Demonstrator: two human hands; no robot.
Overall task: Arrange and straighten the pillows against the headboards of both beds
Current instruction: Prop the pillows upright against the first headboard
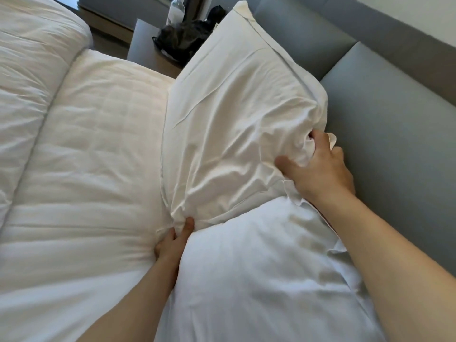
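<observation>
A plump white cotton-cased pillow (237, 124) stands tilted in the centre of the frame, its long upper edge leaning on the grey padded headboard (385, 99) that runs down the right side. The right hand (320, 169) has its grip closed on a bunched corner of the case at centre right, fabric gathered between thumb and fingers. The left hand (172, 245) pinches the lower corner at bottom centre, where the pillow meets the white quilted duvet (81, 154). A second white pillow (261, 280) lies in the lower right, pressed against the held one and partly under the right forearm.

The risk, as I judge it, is that both grips hold mostly loose case rather than filling, so a pull could drag the cover askew and leave the corners limp. Shoving toward the upper middle could also tip the pillow off the bed end toward the bedside surface (140, 40) with its crumpled black bag (182, 40) and clear bottle (176, 9).
</observation>
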